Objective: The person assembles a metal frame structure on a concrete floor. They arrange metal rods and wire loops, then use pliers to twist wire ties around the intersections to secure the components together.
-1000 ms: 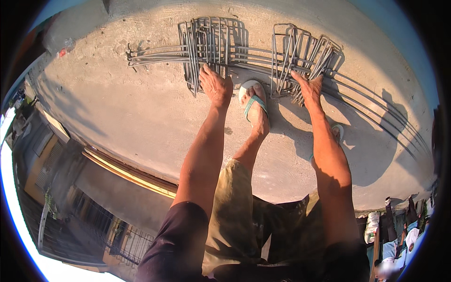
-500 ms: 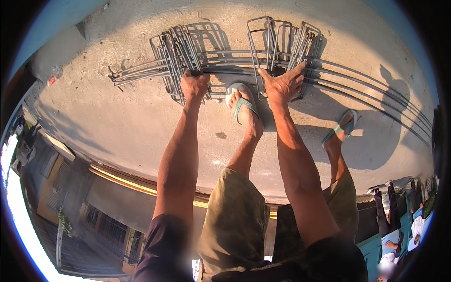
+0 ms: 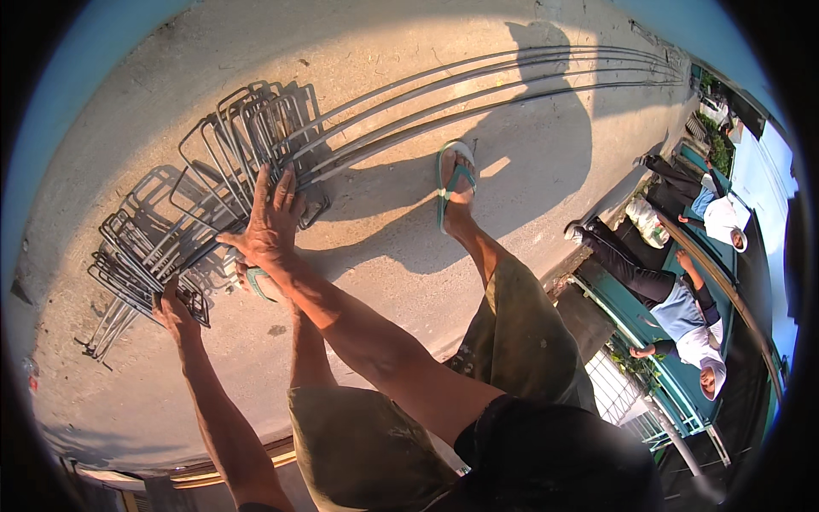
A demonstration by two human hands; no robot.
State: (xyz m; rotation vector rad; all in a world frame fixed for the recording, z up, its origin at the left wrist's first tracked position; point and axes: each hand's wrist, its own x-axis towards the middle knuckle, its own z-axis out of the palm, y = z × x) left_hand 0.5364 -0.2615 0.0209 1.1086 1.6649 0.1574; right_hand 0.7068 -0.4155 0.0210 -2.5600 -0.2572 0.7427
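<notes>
L hand (image 3: 177,312) at metal frames (image 3: 136,271), R hand (image 3: 271,232) (spread) on 2nd bunch (image 3: 258,128).

bright warm sun from lower left, concrete ground (image 3: 375,51) well lit. hard-edged body shadow (image 3: 546,162) falls upper right. black sleeve (image 3: 563,461) near detail-less. fisheye bows long bars (image 3: 529,61); rim has black corners, blue fringing. center fairly crisp, lower-right rim smeary, soft.
</notes>
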